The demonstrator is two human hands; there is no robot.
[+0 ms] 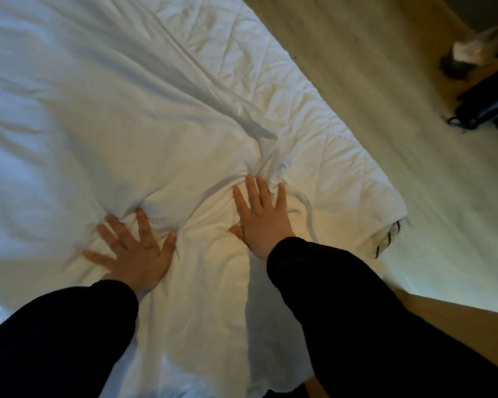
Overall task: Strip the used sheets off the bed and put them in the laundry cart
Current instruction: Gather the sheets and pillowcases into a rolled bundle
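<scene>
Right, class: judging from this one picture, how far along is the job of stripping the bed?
Done: the sheet looks loosened, its near corner rumpled and untucked. In hand: the left hand and right hand press flat on it, fingers spread. Left: gathering it and carrying it off; no laundry cart is in view.

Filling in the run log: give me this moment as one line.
stage: sheet still on bed | left hand: open, spread, pressing white sheet | right hand: open, pressing same sheet, fabric bunched at fingertips

White sheet (156, 110), wrinkled, on bed; left hand (135, 254) and right hand (260, 222) pressed flat, fingers (250, 188) spread. Dark bag (489, 110) on floor (385, 96).
</scene>
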